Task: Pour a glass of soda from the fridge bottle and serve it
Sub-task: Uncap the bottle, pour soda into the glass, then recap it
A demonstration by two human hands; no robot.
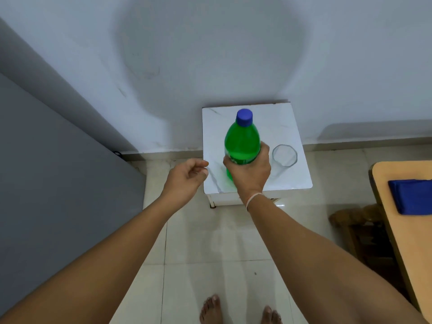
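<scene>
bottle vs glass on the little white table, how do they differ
The bottle is green plastic, closed with a blue cap; the glass is clear, open-topped and looks empty. The bottle stands taller than the glass. The right hand grips the bottle; nothing touches the glass. Both stand upright on the white table.

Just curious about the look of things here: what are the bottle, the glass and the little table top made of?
Bottle: probably plastic, glossy translucent green, with an opaque blue cap. Glass: clear and colourless, so the table shows through; glass or clear plastic. Table top: smooth white with grey veins, marble or a marble-look laminate.
</scene>
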